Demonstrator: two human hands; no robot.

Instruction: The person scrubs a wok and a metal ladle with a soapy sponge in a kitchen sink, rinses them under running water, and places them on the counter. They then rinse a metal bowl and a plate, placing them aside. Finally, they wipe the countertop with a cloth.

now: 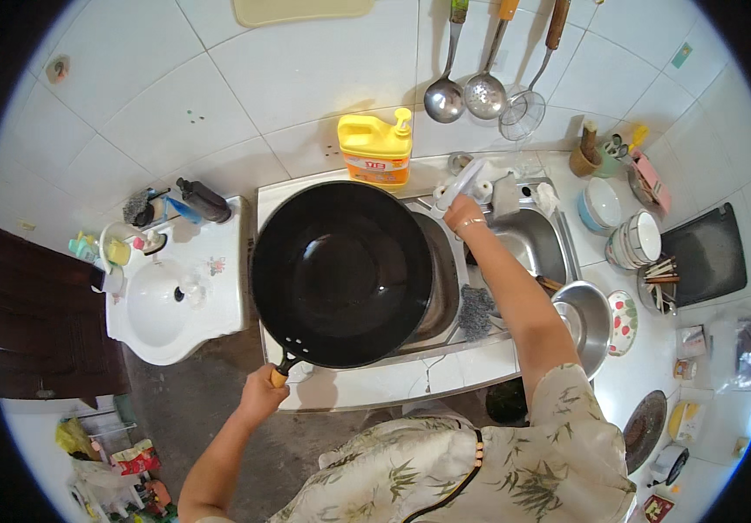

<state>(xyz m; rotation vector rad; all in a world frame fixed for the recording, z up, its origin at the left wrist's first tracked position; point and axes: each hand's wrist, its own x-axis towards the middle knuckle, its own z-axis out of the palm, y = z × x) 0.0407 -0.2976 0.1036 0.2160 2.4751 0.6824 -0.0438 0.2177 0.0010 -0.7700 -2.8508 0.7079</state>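
The black wok (345, 275) lies tipped open to view over the left part of the double steel sink (528, 240) and the white-tiled bench (384, 388); whether its base rests on anything cannot be told. It looks like stiff, fairly heavy metal, broad enough to twist in a one-handed grip, and its glossy inner wall may be slippery. The wooden handle (279, 378) is the sure place to take hold, with the opposite rim as a second support. The left hand (259, 397) is wrapped around that handle, while the right hand (464, 213) is closed on the white tap (461, 183), its fingertips hidden. A grey scouring pad (476, 312) sits right of the wok, and a yellow pump jug (373, 150) stands behind it. Farther right is a steel bowl (589, 318); well to the left is a white washbasin (153, 305)
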